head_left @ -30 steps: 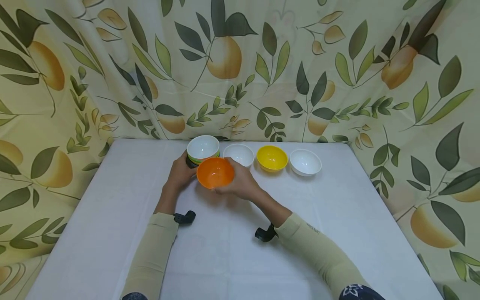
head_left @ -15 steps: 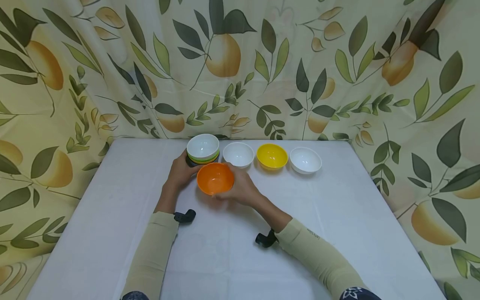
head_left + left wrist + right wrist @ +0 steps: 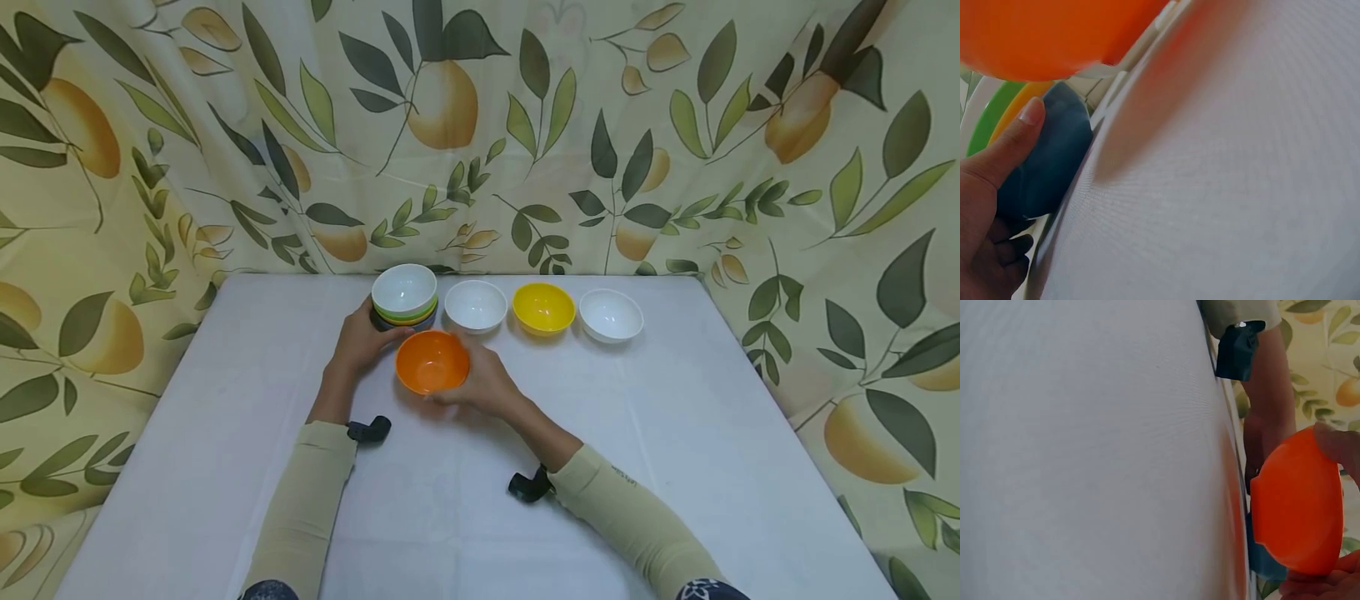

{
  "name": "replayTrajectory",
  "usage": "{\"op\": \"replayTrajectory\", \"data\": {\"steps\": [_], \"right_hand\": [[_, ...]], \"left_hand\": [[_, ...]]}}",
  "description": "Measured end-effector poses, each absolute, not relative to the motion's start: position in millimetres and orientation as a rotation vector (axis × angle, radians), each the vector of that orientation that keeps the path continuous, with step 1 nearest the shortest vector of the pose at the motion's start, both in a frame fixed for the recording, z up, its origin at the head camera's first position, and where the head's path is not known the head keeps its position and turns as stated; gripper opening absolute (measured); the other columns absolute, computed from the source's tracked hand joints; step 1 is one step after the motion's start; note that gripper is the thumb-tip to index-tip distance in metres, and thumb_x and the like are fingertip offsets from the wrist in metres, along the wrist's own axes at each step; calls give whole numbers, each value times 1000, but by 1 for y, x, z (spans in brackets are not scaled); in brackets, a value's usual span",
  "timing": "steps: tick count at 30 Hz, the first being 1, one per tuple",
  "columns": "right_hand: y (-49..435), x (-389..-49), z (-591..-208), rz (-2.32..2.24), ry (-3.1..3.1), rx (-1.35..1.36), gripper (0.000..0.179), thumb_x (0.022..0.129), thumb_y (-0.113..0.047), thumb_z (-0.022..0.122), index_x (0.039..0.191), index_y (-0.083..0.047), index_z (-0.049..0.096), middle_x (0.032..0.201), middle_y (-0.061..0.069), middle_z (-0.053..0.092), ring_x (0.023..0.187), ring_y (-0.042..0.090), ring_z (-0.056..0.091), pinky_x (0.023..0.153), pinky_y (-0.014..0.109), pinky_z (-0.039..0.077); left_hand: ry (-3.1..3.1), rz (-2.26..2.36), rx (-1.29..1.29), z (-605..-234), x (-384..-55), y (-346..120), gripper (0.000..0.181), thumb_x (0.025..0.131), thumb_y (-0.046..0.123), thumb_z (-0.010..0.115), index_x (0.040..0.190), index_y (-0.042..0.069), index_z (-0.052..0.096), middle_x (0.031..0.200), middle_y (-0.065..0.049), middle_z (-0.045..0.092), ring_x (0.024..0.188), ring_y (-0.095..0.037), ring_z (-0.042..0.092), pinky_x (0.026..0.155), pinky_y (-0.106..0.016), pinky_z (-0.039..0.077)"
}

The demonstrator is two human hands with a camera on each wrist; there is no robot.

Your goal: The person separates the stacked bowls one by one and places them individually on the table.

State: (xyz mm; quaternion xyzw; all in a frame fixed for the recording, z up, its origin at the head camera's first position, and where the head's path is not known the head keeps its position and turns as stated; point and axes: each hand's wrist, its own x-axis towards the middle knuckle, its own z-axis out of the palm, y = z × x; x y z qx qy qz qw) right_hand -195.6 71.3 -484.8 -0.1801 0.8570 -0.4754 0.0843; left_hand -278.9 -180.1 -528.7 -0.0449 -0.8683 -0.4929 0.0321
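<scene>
My left hand (image 3: pixel 363 340) grips the side of a stack of nested bowls at the back left. A white bowl (image 3: pixel 405 289) tops it, then a green bowl (image 3: pixel 997 112), a yellow-orange bowl (image 3: pixel 1022 105) and, lowest, a dark blue bowl (image 3: pixel 1054 153). The left thumb lies along the blue bowl in the left wrist view. Just in front of the stack, my right hand (image 3: pixel 486 379) holds an orange bowl (image 3: pixel 432 363) by its right side, thumb and fingers at the rim. This bowl is upright above the table, casting a shadow.
Right of the stack, a white bowl (image 3: pixel 476 307), a yellow bowl (image 3: pixel 543 309) and another white bowl (image 3: pixel 611 316) stand in a row near the back edge of the white-covered table (image 3: pixel 450 517). A fruit-patterned curtain (image 3: pixel 480 167) hangs behind.
The orange bowl, held in the right hand, has moved toward the person, away from the stack, baring more of the stack's lower bowls. The left hand stays at the stack.
</scene>
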Motion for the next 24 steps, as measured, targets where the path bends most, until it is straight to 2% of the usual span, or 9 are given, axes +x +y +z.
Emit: {"op": "replayTrajectory", "data": {"steps": [17, 24], "right_hand": [[75, -198, -492, -1405, 2609, -481, 112, 72, -28, 98, 161, -1, 36, 148, 10, 57, 127, 26, 58, 106, 43, 53], [73, -201, -495, -1425, 2603, -453, 111, 72, -29, 99, 161, -3, 38, 146, 8, 59, 127, 25, 58, 105, 43, 54]], "left_hand": [[-2675, -1522, -136, -527, -279, -180, 110, 78, 40, 95, 164, 8, 34, 159, -17, 48, 149, -35, 41, 125, -53, 27], [-2687, -1509, -137, -527, -280, -181, 106, 80, 42, 94, 163, 9, 36, 158, -16, 49, 148, -35, 41, 125, -54, 27]]}}
